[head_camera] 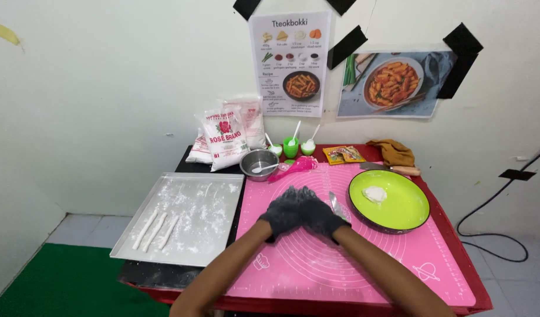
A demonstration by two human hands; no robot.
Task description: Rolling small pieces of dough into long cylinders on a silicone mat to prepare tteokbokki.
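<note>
Evidently both gloved hands, the left hand [283,211] and right hand [318,214], press flat and side by side on the pink mat [364,258] mid-surface, whatever lies beneath hidden, while dough strips [155,229] rest on the floured tray [217,194] at the left edge.

Tray [182,220] left of mat [364,264], plate [399,214] right.

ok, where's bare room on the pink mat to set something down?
Free: near strip of the pink mat below the gloved hands, left hand and right hand, and its near right corner below the green plate. Crowded: far edge, with steel bowl, green cups, knife.
</note>
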